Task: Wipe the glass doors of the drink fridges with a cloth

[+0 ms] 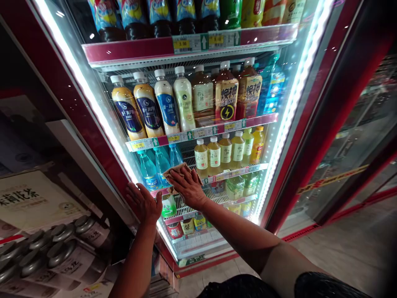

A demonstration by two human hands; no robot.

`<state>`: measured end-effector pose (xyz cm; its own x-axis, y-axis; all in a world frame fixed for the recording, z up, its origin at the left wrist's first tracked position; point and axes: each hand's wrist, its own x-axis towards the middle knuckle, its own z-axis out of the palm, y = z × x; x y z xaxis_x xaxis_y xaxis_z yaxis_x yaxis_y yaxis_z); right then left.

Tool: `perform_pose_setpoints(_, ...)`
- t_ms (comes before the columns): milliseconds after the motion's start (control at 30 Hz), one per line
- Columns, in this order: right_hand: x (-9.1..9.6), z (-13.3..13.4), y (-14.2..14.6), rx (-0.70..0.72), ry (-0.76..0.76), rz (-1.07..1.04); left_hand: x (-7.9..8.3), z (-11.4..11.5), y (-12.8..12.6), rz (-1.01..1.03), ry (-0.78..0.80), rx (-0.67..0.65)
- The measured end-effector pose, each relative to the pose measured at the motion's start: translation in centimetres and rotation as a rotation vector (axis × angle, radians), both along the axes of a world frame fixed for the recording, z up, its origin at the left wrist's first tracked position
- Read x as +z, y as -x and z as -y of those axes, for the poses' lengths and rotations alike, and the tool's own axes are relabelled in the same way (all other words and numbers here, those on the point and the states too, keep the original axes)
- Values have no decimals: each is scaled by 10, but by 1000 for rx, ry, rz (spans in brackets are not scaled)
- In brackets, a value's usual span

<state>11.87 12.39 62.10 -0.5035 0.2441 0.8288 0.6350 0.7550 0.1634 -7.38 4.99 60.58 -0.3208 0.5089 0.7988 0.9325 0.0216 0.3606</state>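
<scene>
My right hand [189,188] presses a crumpled, light brown cloth [176,167] flat against the glass door [192,151] of a lit drinks cooler. Its fingers lie stretched over the cloth, which shows past the fingertips and along the left side. To the left, my left hand [145,203] is raised with the fingers spread and holds nothing; it is by the red door frame [108,161], and whether it touches the frame or the glass I cannot tell. Behind the glass near both hands stand blue bottles [149,171] and a green-labelled bottle [169,205].
Shelves of bottled drinks [166,101] fill the cooler behind the glass. Silver-lidded canisters [72,252] crowd the lower left, beside a printed carton [34,198]. Another red-framed glass door [350,153] stands to the right, above the tiled floor [335,240].
</scene>
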Motion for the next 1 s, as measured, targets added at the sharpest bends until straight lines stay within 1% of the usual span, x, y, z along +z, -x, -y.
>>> perform_pose_setpoints(67,-6,-3,-16,34,-23,42,1,-1,-2,18,-17,17)
perform_pose_setpoints(133,-8,-10,-37,16,-12,30,1,-1,-4,53,-34,16)
perform_pose_setpoints(233,1,-21,-61,-70,42,-65,-1,-3,-5,68,-52,19)
perform_pose_setpoints(300,11,-24,-65,-120,72,-125,-4,-5,-4,55,-70,45)
perform_pose_setpoints(367,15,-24,-64,-130,75,-124,-8,-7,-3,56,-83,63)
perform_pose_setpoints(400,14,-23,-64,-116,60,-94,-10,-8,-2,64,-82,67)
perform_pose_setpoints(467,6,-23,-68,-67,5,-19,-13,-8,0,82,-70,70)
perform_pose_setpoints(533,-6,-25,-83,-34,-50,10,-13,-8,1,92,-57,72)
perform_pose_setpoints(600,-14,-32,-104,-50,-73,-21,-12,-7,0,79,-51,88)
perform_pose_setpoints(633,-15,-36,-115,-71,-66,-44,-11,-6,-1,69,-53,100)
perform_pose_setpoints(700,-11,-43,-131,-119,-23,-81,-9,-6,-3,55,-65,123)
perform_pose_setpoints(800,-2,-48,-136,-175,44,-140,-8,-6,-4,50,-83,138)
perform_pose_setpoints(867,-3,-46,-132,-172,40,-149,-8,-7,-4,25,-80,158)
perform_pose_setpoints(933,-11,-45,-133,-135,3,-104,-10,-7,-2,4,-74,172)
perform_pose_setpoints(1000,-23,-48,-144,-106,-22,-51,-11,-8,0,10,-72,168)
